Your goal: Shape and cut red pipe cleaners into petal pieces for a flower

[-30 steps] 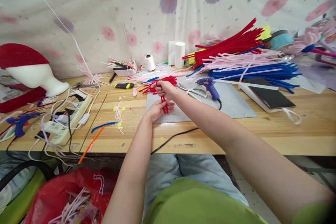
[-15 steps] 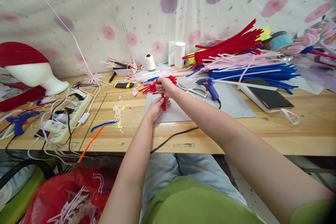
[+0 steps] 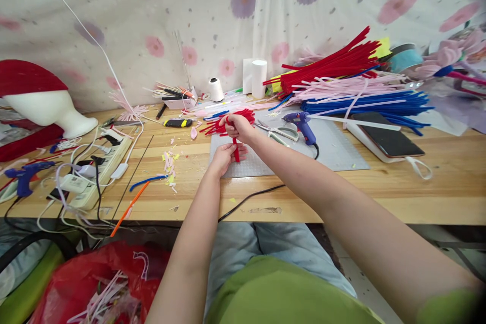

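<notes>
Between my hands, over the left part of a grey cutting mat (image 3: 334,157), runs a red pipe cleaner (image 3: 237,154). My left hand (image 3: 227,156) pinches its lower part, thumb on top, with the other fingers stretched behind it. Just above, my right hand (image 3: 239,127) is closed round the upper part of the same red piece; its fingertips partly hide the grip. Behind my right hand lies a pile of short red pipe cleaner pieces (image 3: 245,116). Scissors (image 3: 279,132) with pale handles rest on the mat, right of my hands, beside a blue glue gun (image 3: 304,126).
Bundles of red (image 3: 330,68), pink and blue pipe cleaners (image 3: 372,105) lie at the back right, near a phone (image 3: 387,136). Left are a utility knife (image 3: 177,123), scraps, a power strip (image 3: 104,172) with cables, another glue gun (image 3: 26,174) and a white foam head (image 3: 45,106).
The fingers of my left hand have opened out a little behind the red pipe cleaner. My right hand has barely moved. The view has shifted very slightly.
</notes>
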`<state>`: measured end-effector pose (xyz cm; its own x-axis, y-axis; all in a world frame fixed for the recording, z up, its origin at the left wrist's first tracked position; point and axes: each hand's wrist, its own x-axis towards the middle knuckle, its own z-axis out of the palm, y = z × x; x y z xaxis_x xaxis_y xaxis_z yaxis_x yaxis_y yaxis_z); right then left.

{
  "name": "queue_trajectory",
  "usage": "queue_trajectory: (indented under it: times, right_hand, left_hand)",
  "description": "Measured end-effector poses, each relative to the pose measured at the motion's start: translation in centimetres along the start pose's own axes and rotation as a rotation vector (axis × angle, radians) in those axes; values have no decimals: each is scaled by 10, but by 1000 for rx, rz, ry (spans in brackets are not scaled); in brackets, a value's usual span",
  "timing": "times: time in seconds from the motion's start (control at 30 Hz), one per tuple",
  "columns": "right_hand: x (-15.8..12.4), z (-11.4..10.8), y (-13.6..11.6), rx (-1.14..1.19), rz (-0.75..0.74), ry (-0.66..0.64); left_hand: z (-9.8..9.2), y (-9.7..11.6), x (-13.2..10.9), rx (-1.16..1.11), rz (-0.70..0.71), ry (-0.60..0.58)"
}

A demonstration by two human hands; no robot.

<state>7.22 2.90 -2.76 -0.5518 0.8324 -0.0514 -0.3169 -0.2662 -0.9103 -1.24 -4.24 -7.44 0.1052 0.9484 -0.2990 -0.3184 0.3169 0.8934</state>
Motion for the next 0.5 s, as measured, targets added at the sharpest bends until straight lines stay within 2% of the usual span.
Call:
queue_trajectory:
  times: [0.3,0.43,0.5]
  right_hand:
    - [2,-2,-2,185,31,174]
    - [-1,-2,-4,232,52,238]
    - [0,-2,-5,237,67,288]
  left_hand:
    - [-8,2,1,117,88,-63]
    - [-8,-2,6,221,127,-22]
    - [-9,-3,8,244,162,59]
